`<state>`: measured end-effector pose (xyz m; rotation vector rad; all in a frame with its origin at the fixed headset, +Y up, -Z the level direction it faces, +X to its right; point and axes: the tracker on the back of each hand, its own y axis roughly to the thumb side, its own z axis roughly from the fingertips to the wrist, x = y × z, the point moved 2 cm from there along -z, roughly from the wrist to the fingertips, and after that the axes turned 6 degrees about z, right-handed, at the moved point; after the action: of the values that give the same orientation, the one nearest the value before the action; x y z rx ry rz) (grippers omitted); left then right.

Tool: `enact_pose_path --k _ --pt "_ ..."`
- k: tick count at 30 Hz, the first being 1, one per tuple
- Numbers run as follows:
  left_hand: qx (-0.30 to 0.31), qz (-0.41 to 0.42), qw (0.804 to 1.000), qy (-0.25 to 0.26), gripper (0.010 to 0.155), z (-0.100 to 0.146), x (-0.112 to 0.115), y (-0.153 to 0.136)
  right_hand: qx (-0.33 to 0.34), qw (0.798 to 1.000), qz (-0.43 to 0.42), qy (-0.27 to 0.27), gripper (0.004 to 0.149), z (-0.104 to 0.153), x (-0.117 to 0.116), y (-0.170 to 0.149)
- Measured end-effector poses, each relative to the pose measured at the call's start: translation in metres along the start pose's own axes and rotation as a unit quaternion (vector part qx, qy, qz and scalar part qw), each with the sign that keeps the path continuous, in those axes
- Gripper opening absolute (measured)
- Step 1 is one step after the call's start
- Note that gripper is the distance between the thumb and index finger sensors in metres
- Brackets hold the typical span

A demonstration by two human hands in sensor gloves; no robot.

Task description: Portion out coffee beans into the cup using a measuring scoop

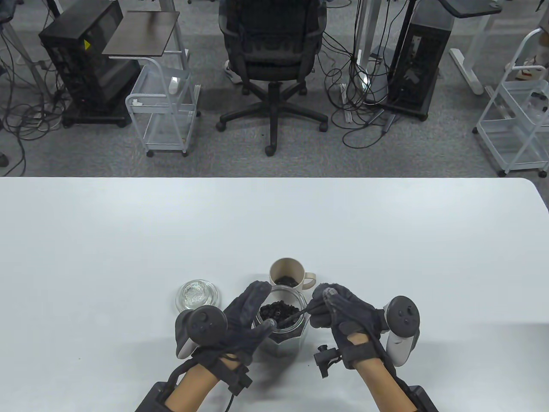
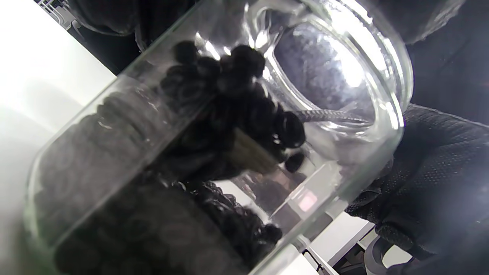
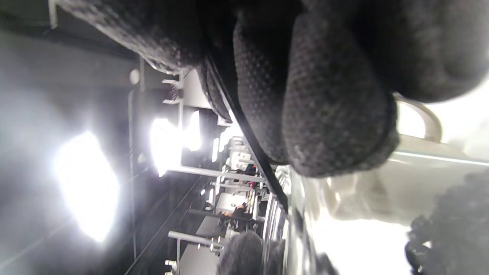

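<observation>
glass jar [image 1: 285, 328] of coffee beans [image 1: 279, 310] stands on the white table [image 1: 128, 240], near its front edge. left hand [image 1: 242, 319] wraps the jar's left side, fingers curved round the glass, holding it. right hand [image 1: 343, 315] pinches the thin dark handle of the measuring scoop [image 1: 296, 315]; scoop end is down among the beans inside the jar mouth. beige cup [image 1: 288, 274] just behind the jar, some beans already in it. glass lid [image 1: 196, 294] lies left of the jar, apart from it

grey carpet [image 1: 107, 159], black office chair [image 1: 272, 47], white carts [image 1: 165, 107]
</observation>
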<state>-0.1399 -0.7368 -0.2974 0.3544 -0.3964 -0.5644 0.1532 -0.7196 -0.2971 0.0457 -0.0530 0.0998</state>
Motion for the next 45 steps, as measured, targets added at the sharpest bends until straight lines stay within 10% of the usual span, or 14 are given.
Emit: enact_pose_path --k 13,45 --pt "-0.002 0.000 1.000 -0.001 0.085 0.000 0.000 0.000 -0.122 0.982 -0.138 -0.050 0.040 -0.004 0.030 -0.033" --pt "-0.002 0.001 1.000 -0.002 0.085 0.000 0.000 -0.001 -0.119 0.952 -0.254 -0.119 0.042 -0.001 0.060 -0.030"
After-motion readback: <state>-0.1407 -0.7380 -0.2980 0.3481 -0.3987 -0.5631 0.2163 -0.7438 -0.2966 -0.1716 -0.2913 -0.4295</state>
